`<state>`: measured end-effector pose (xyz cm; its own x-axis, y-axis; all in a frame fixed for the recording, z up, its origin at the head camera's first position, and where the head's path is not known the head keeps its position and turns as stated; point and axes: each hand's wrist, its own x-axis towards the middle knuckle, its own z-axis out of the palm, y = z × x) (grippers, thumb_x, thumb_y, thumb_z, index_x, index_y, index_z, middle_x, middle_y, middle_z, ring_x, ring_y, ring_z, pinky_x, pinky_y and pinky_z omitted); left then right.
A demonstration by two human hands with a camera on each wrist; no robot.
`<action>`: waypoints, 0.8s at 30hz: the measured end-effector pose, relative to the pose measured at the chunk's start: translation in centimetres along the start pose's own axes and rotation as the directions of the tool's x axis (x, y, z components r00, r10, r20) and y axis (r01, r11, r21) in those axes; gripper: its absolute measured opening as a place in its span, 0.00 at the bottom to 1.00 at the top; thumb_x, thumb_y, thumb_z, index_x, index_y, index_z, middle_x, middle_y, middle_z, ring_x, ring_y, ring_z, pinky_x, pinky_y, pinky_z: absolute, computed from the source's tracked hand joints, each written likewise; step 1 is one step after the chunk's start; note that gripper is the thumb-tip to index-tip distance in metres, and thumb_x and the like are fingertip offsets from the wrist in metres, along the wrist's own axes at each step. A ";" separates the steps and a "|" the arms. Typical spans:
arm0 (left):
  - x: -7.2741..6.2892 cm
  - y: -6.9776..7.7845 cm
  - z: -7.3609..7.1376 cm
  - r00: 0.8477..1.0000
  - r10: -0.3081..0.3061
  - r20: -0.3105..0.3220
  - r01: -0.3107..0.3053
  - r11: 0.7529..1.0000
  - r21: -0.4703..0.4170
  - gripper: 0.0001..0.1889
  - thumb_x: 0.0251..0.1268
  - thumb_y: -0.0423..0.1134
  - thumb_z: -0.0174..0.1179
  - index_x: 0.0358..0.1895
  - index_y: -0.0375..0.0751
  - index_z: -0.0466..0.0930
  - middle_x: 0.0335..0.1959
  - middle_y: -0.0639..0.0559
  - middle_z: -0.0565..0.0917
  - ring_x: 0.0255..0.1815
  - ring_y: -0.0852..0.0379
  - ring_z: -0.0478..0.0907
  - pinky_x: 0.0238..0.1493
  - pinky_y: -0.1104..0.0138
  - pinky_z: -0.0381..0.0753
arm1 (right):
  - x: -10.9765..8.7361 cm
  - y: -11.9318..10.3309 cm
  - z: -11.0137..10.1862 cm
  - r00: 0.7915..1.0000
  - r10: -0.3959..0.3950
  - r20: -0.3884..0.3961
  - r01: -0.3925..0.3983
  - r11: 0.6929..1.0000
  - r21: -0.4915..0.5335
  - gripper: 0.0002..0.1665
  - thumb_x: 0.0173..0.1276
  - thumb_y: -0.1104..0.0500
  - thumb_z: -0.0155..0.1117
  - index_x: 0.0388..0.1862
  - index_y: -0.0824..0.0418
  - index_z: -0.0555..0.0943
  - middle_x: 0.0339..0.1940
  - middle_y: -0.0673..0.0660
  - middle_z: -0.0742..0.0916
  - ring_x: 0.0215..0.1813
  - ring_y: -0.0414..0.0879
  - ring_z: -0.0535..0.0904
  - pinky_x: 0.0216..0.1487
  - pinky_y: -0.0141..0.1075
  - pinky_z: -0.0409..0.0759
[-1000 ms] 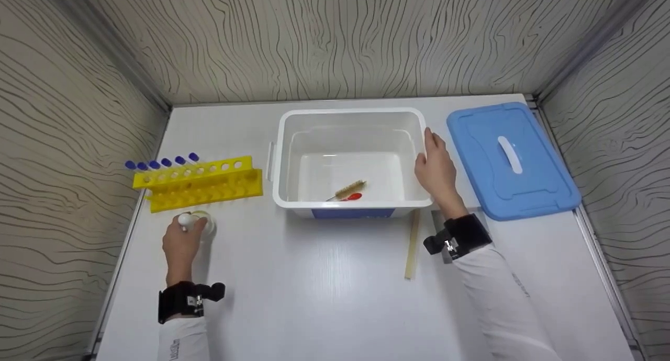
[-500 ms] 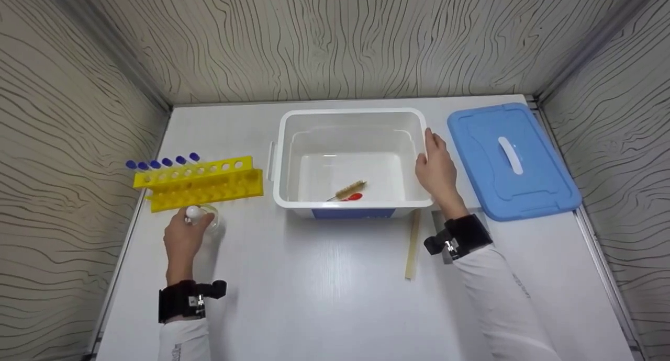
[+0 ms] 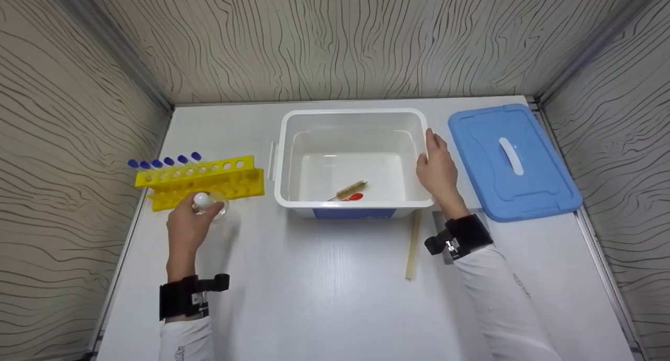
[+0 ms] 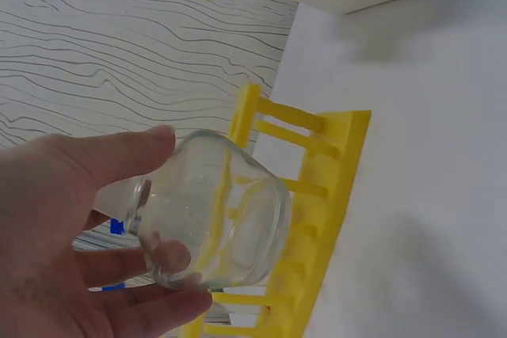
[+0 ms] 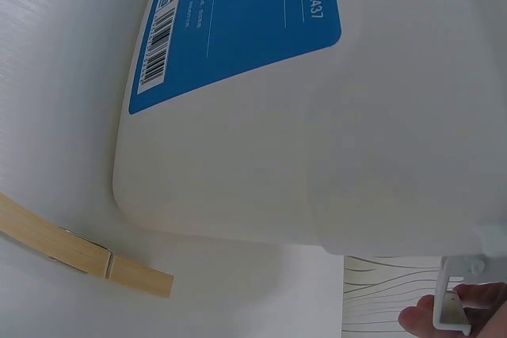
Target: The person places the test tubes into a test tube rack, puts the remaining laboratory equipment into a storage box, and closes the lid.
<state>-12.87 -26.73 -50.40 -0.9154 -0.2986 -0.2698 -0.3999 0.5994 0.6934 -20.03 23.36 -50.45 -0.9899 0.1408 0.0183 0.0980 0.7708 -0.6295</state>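
My left hand holds a clear glass alcohol lamp with a white cap, off the table in front of the yellow test tube rack. In the left wrist view the thumb lies along its neck and the fingers bend under its faceted body. At the box's right side, my right hand grips the white handle of a white plastic storage box. A test tube brush and a dropper with a red bulb lie inside the box.
Several blue-capped tubes lean in the rack. A blue lid with a white handle lies to the right of the box. A flat wooden strip sits before the box's front right corner, beside a grey transparent sheet under my right wrist.
My left hand has carried the alcohol lamp slightly right and farther forward, up against the view of the rack. The right hand and the box stay nearly still.
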 end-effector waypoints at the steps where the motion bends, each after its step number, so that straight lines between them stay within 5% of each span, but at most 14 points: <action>1: -0.1 0.4 -0.1 1.000 0.014 -0.007 -0.014 1.000 -0.008 0.31 0.73 0.52 0.67 0.72 0.41 0.74 0.73 0.36 0.78 0.60 0.41 0.77 0.64 0.47 0.81 | 0.0 0.0 0.0 1.000 0.002 0.002 -0.002 1.000 -0.001 0.38 0.80 0.65 0.46 0.85 0.68 0.54 0.82 0.77 0.64 0.75 0.76 0.70 0.68 0.68 0.76; 14: -0.6 6.6 -1.1 0.978 0.191 -0.090 -0.191 0.982 0.010 0.26 0.72 0.49 0.68 0.68 0.41 0.79 0.67 0.38 0.84 0.67 0.38 0.81 0.67 0.44 0.82 | -0.1 0.0 -0.1 1.000 0.006 0.009 -0.006 1.000 -0.001 0.38 0.80 0.64 0.46 0.86 0.67 0.53 0.82 0.77 0.64 0.77 0.76 0.68 0.70 0.68 0.75; 24: -1.3 11.7 -1.2 0.918 0.378 -0.117 -0.376 0.926 0.042 0.24 0.71 0.47 0.69 0.64 0.37 0.82 0.62 0.37 0.87 0.60 0.37 0.84 0.63 0.45 0.84 | -0.2 -0.1 0.0 1.000 -0.010 -0.003 0.010 1.000 -0.011 0.38 0.80 0.65 0.46 0.85 0.68 0.54 0.82 0.76 0.64 0.74 0.75 0.72 0.64 0.67 0.79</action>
<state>-16.27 -20.20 -41.11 -0.9866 -0.1342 0.0925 -0.0279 0.6982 0.7154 -19.82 23.23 -50.40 -0.9905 0.1348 0.0273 0.0890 0.7790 -0.6207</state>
